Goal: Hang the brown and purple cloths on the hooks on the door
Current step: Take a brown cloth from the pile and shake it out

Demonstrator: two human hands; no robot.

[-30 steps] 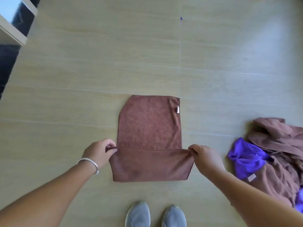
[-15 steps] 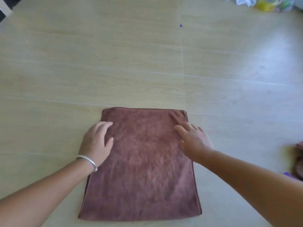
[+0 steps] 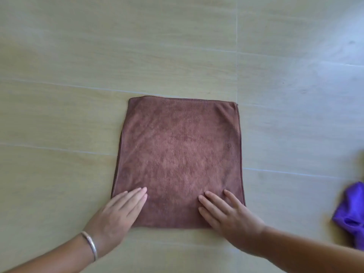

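A brown cloth [image 3: 179, 154], folded into a flat square, lies on the light wood-look floor in the middle of the view. My left hand [image 3: 116, 213] rests flat on its near left corner, fingers straight. On the near right corner my right hand [image 3: 226, 211] presses down with its fingers spread. A purple cloth [image 3: 352, 211] lies crumpled at the right edge, partly cut off by the frame. No door or hooks are in view.
The floor [image 3: 98, 56] of pale tiles with thin seams stretches all around the cloth. A silver bangle [image 3: 90, 245] sits on my left wrist.
Both hands folded the near edge over, then slid flat from the far part of the cloth back to its near corners. The view shifted, and the brown heap at right is out of frame.
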